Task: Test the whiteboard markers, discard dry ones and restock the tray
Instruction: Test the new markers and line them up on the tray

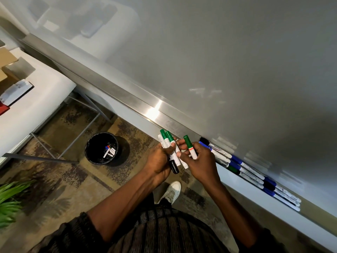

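Observation:
My left hand (160, 161) grips a bundle of markers (170, 146): two with green caps pointing up and one with a black cap pointing down. My right hand (200, 159) pinches a single green-capped marker (190, 147) just right of the bundle, cap up. Both hands hover in front of the whiteboard's metal tray (153, 114). Several capped markers (246, 170), blue, black and green, lie in rows in the tray to the right of my hands. The whiteboard (218, 61) fills the upper right.
A black waste bin (102, 148) stands on the floor to the left with several discarded markers inside. A white table (36, 99) with boxes and a book lies at far left. A green plant (11, 198) shows at lower left. My white shoe (171, 192) is below my hands.

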A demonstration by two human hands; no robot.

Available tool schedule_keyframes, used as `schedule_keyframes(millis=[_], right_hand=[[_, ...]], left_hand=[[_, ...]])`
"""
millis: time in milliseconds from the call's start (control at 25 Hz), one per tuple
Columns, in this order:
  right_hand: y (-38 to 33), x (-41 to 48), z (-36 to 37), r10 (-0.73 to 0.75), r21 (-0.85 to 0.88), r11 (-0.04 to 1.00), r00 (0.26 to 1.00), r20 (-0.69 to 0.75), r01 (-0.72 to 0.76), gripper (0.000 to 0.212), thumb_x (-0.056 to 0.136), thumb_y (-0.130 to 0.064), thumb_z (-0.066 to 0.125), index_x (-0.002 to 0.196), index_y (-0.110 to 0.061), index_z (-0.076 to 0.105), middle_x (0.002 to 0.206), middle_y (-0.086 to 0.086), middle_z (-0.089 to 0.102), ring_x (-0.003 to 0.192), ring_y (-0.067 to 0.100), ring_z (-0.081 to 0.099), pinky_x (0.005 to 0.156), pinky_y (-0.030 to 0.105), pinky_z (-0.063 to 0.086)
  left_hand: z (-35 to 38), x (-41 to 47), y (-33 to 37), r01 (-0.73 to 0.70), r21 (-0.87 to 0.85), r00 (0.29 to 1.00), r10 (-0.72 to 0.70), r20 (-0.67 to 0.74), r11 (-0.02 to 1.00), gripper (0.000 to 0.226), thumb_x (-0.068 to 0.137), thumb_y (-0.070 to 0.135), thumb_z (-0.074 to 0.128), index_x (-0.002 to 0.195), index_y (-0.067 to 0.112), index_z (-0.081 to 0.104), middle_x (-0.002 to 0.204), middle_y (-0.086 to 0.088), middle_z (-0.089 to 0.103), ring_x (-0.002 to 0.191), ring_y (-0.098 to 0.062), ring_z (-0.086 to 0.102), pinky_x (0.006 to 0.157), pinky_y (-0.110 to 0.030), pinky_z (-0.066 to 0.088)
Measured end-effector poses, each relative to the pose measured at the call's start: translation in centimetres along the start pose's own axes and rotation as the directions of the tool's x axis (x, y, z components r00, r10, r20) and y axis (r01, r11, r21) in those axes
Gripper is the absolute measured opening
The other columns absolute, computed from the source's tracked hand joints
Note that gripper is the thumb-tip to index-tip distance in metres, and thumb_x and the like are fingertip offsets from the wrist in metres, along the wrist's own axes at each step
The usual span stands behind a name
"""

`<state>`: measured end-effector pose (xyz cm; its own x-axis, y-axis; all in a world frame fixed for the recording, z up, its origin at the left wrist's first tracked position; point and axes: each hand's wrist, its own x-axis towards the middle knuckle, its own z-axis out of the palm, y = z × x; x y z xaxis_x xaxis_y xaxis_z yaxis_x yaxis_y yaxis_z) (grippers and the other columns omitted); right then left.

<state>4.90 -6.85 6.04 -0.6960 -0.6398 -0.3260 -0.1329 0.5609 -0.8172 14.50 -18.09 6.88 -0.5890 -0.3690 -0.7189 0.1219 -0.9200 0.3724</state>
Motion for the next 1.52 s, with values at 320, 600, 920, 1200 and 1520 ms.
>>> schedule_keyframes(millis=[320,600,920,1200,1520], right_hand=[[-0.3,-0.5,0.4,0.087,0.127,0.988,0.995,0.045,-0.092,0.016,0.086,-0.023,0.086,0.101,-0.02,0.079,0.086,-0.005,0.08,0.075,0.007,0.076,0.066,0.024,0.058],[1.6,2.6,1.9,-0.224,-0.5,0.86,0.955,-0.194,0.101,0.033,0.094,-0.032,0.077,0.115,-0.008,0.074,0.106,0.009,0.073,0.09,0.023,0.071,0.068,0.021,0.044],[1.4,5.4,4.5,-0.331,-0.714,0.693,0.924,-0.193,0.099,0.033,0.079,-0.011,0.09,0.108,-0.008,0.076,0.098,0.01,0.069,0.076,0.023,0.07,0.058,0.026,0.048],[1.2,6.2,5.9,-0.309,-0.673,0.738,0.915,-0.26,0.058,0.028,0.08,-0.011,0.089,0.105,-0.008,0.077,0.097,0.008,0.068,0.073,0.018,0.068,0.058,0.021,0.052],[-1.7,5.7,5.6,0.129,-0.102,0.979,0.92,-0.37,-0.179,0.029,0.109,-0.032,0.052,0.118,-0.008,0.065,0.093,0.005,0.078,0.079,0.015,0.07,0.055,0.006,0.038]], left_hand=[[-1.0,-0.4,-0.2,-0.073,0.071,0.996,0.076,-0.038,0.995,0.025,0.11,-0.004,0.045,0.129,-0.003,0.062,0.116,-0.022,0.079,0.099,-0.035,0.079,0.083,-0.047,0.067],[-3.9,0.3,1.1,-0.132,0.242,0.96,0.184,-0.209,0.961,0.019,0.11,-0.007,0.046,0.121,-0.002,0.06,0.111,-0.028,0.079,0.103,-0.041,0.079,0.097,-0.051,0.064],[-6.0,1.0,4.1,-0.069,0.328,0.973,0.136,-0.188,0.942,0.021,0.11,-0.007,0.044,0.127,-0.006,0.057,0.093,-0.02,0.08,0.082,-0.031,0.081,0.082,-0.041,0.064],[-6.3,2.1,6.2,-0.018,0.434,0.991,0.075,-0.115,0.901,0.019,0.11,-0.007,0.045,0.121,-0.004,0.06,0.09,-0.017,0.081,0.084,-0.032,0.08,0.076,-0.036,0.066],[-6.0,3.3,7.6,0.057,0.526,0.996,-0.01,-0.092,0.849,0.019,0.11,-0.006,0.045,0.118,-0.001,0.062,0.092,-0.016,0.081,0.084,-0.03,0.08,0.074,-0.032,0.066]])
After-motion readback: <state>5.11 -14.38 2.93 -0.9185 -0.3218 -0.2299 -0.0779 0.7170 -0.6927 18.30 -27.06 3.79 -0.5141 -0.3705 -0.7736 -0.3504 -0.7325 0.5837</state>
